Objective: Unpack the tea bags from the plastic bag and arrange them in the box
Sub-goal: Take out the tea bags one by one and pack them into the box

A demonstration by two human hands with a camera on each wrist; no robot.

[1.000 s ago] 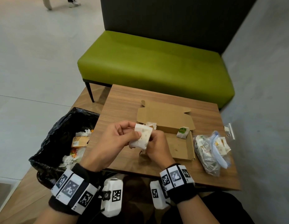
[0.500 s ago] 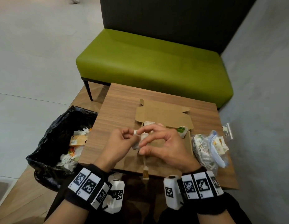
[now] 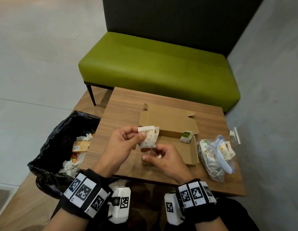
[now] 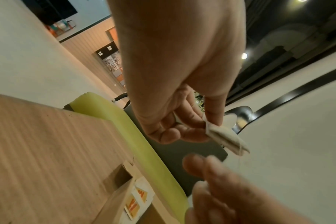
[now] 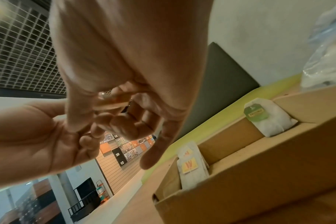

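Wood table (image 3: 121,110) w/ green bench behind, bin (image 3: 49,147) off its left edge. Box (image 3: 176,129) sits open mid-table, two bags already in it: one w/ green tag (image 3: 186,136) at the right end, one w/ orange tag (image 5: 190,165) at the left. Plastic bag (image 3: 215,157) lies at the table's right edge, just beside the box.

Left hand (image 3: 121,147) pinches a tea bag (image 3: 148,137) by its top corner, held above the box's near-left corner. Right hand (image 3: 163,160) is curled, pinching the string's tag end (image 3: 159,156); string approx taut between them.

Risks, as judged:
- Hard tug on string could tear it off or rip the paper, spilling tea.
- Corner pinch is slight; bag may slip and drop toward the near edge or bin.
- Loose string may snag on the box wall on entry.
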